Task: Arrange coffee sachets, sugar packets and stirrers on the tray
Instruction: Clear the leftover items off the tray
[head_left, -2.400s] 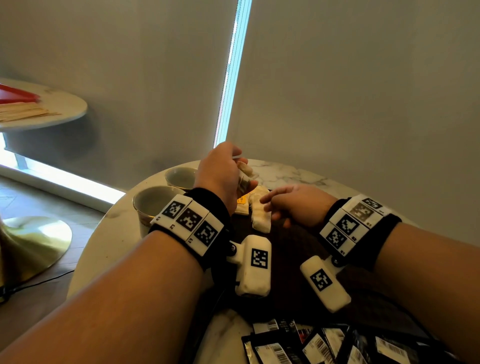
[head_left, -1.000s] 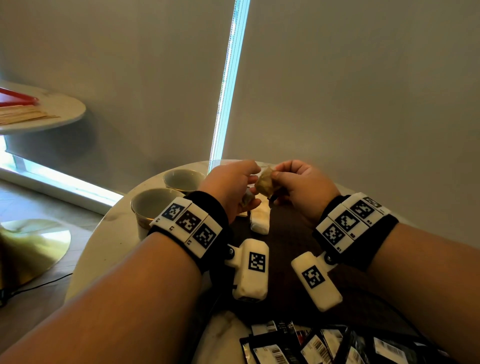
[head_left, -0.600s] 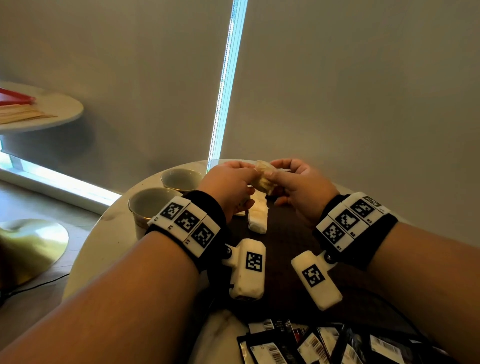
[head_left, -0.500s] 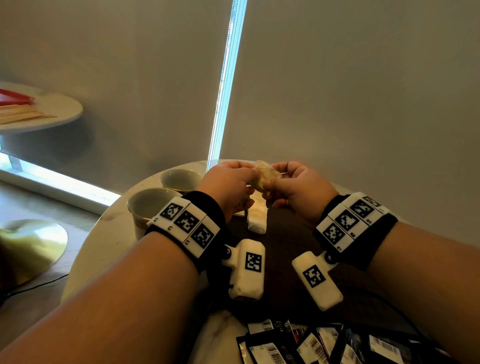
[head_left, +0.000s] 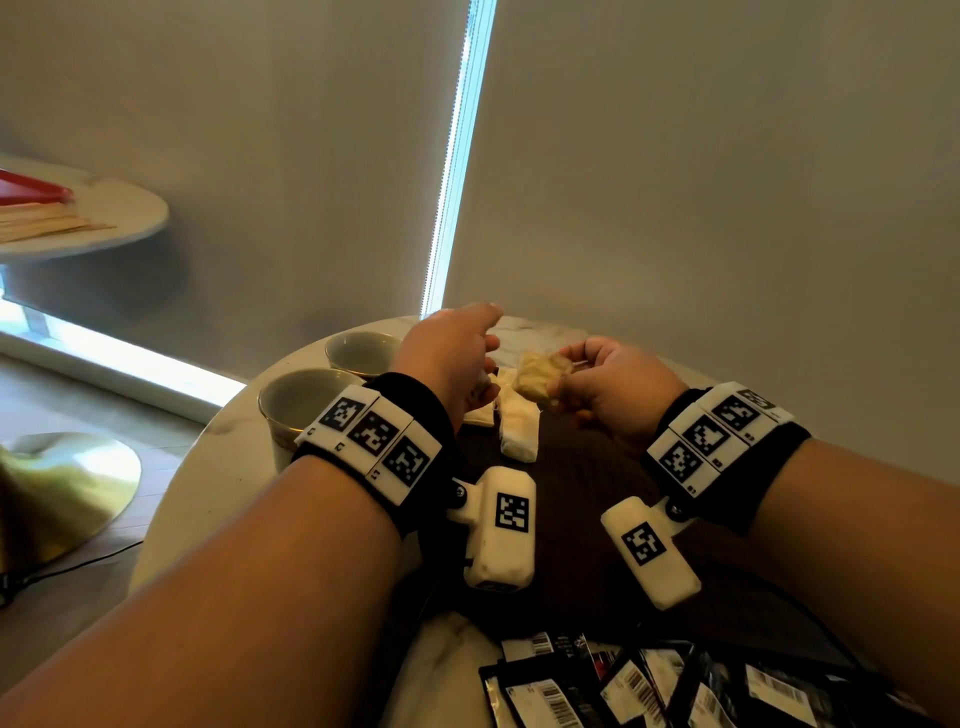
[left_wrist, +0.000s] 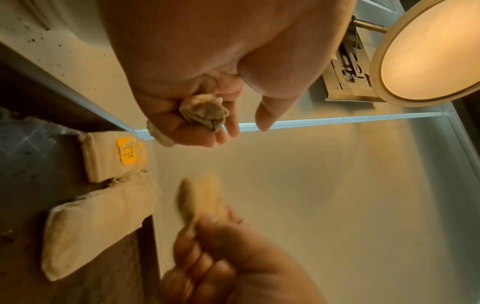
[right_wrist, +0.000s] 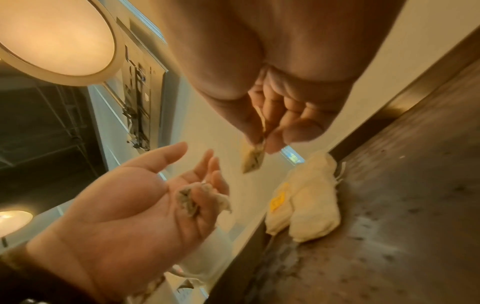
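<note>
My right hand (head_left: 566, 382) pinches a beige sachet (head_left: 540, 378) by its edge, above the far end of the dark tray (head_left: 576, 483). The right wrist view shows the sachet (right_wrist: 253, 159) hanging from thumb and forefinger. My left hand (head_left: 470, 353) is just to its left, thumb and forefinger stretched out. Its lower fingers curl round a crumpled sachet (left_wrist: 203, 113), which shows again in the right wrist view (right_wrist: 191, 198). Two cream sachets (head_left: 517, 428) lie side by side on the tray's far end, one with an orange label (left_wrist: 128, 151).
Two empty cups (head_left: 306, 402) stand on the round marble table (head_left: 228, 447) left of the tray. Several black sachets with barcodes (head_left: 623, 686) lie at the near edge. Grey blinds hang close behind the table. A second round table (head_left: 109, 218) stands far left.
Both hands were together on one beige sachet. They have parted: my left hand has drawn off to the left and the right hand keeps the sachet.
</note>
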